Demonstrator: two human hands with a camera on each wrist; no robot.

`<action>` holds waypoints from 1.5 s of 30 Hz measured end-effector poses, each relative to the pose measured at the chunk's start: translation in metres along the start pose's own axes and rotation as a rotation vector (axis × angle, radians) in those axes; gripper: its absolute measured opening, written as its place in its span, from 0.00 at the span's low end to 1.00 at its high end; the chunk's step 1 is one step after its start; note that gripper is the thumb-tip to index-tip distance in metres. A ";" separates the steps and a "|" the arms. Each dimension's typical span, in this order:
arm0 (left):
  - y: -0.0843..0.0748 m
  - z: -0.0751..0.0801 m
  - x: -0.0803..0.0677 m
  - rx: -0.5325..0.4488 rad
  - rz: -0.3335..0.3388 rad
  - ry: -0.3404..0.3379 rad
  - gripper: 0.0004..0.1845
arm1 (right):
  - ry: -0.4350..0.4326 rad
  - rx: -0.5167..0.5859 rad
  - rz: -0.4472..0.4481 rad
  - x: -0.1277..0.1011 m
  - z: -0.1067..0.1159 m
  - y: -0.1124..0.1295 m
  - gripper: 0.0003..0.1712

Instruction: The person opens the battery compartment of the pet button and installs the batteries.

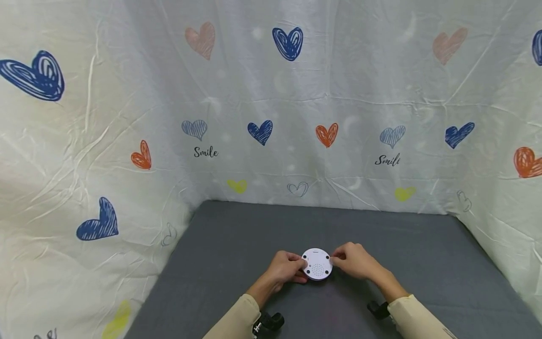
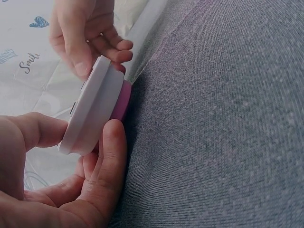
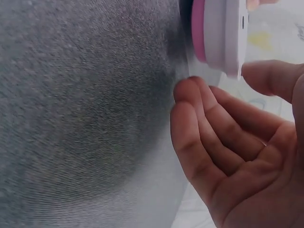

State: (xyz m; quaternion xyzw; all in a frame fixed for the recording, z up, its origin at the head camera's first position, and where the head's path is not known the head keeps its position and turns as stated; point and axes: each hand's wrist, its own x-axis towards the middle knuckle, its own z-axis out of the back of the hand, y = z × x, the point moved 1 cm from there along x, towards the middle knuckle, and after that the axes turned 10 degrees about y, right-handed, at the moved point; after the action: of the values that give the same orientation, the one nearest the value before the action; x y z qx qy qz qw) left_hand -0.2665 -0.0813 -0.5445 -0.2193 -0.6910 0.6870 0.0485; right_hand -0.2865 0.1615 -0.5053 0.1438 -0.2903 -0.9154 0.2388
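A round white device [image 1: 316, 262] faces upward low in the head view. Its flat side has a patch of small holes and several dark round spots near the rim. The wrist views show a pink part [image 2: 122, 101] on its lower side, close over the cloth. My left hand [image 1: 282, 268] grips the left edge, thumb on the white face and fingers beneath. At the opposite edge is my right hand [image 1: 354, 260], its thumb tip right at the white rim. The fingers [image 3: 184, 126] of that hand are loosely bent, apart from the device.
Dark grey cloth [image 1: 237, 235] covers the table under both hands. A pale curtain [image 1: 360, 84] printed with hearts and "Smile" stands behind and along both sides. Each wrist carries a black strapped device, such as the one on the left wrist [image 1: 271, 322].
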 end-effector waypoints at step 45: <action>-0.038 0.010 -0.005 0.377 -0.329 -0.056 0.13 | -0.179 0.274 0.211 -0.007 0.005 -0.003 0.11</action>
State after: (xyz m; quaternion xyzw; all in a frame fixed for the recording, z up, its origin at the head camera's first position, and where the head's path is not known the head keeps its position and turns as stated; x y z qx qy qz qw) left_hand -0.2746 -0.0909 -0.5064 -0.0719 -0.5782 0.7924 0.1807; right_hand -0.2834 0.1694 -0.5024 0.0620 -0.4458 -0.8464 0.2847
